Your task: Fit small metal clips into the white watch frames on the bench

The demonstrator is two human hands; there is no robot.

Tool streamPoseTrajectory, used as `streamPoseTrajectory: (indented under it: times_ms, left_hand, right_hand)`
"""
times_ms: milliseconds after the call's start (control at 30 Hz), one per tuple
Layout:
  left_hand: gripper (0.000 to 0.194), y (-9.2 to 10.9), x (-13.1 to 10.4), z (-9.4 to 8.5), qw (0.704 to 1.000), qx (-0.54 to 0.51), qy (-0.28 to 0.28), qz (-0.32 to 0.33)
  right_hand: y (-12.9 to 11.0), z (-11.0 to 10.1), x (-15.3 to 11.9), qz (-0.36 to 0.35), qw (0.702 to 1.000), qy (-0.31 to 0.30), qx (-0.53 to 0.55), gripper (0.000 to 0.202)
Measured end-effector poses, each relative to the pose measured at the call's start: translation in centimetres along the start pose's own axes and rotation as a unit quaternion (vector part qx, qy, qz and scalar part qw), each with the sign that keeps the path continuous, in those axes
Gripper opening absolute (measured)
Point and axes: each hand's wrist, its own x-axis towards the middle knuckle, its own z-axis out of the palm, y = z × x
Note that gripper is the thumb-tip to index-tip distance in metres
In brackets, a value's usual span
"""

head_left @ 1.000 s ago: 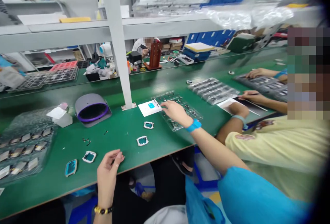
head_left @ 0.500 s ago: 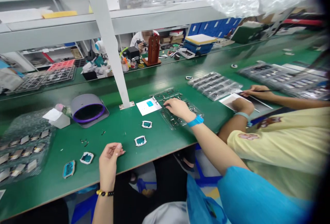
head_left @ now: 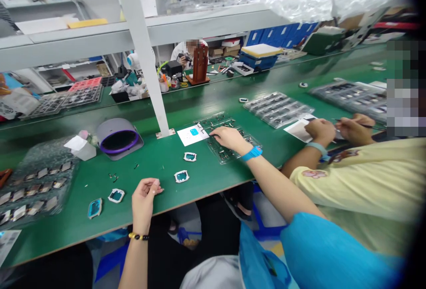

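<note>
Clear plastic, moulded into compartments, forms the tray (head_left: 218, 152) of small dark parts (head_left: 250, 139) on the smooth green bench (head_left: 213, 174). Palm down, the right hand (head_left: 230, 140) reaches over it, fingers pinching a slim dark piece (head_left: 213, 135) beside the white card (head_left: 185, 137). Near left, the left hand (head_left: 145, 196) hovers, fingers curled; whether they grip anything cannot be told. Two angular white-rimmed frames (head_left: 181, 176) lie between.

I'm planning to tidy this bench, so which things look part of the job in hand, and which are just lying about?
Likely in the job:
slim dark piece in the right hand
clear parts tray under that hand
white card
pale frames

Probably just lying about:
grey object with purple rim
white container
</note>
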Motion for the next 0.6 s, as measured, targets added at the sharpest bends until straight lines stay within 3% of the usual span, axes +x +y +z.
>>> streamPoseTrajectory:
  times_ms: [267,433,500,600]
  left_hand:
    - [0.043,-0.2,0.0,0.1,1.000,0.017,-0.003,0.016]
    - [0.037,0.2,-0.2,0.4,0.999,0.021,-0.031,0.040]
    - [0.035,0.3,-0.4,0.4,0.997,0.022,-0.048,0.048]
    - [0.034,0.5,-0.8,0.2,0.996,0.031,-0.065,0.048]
  right_hand:
    - [-2.1,-1.3,-0.9,0.024,0.995,0.069,0.073,0.025]
    - [-8.5,-1.9,-3.2,-0.045,0.976,0.065,0.203,0.051]
    - [-11.8,-1.6,-4.3,-0.109,0.963,0.064,0.238,0.044]
    - [-15.9,-0.9,-5.5,-0.209,0.946,0.085,0.232,0.017]
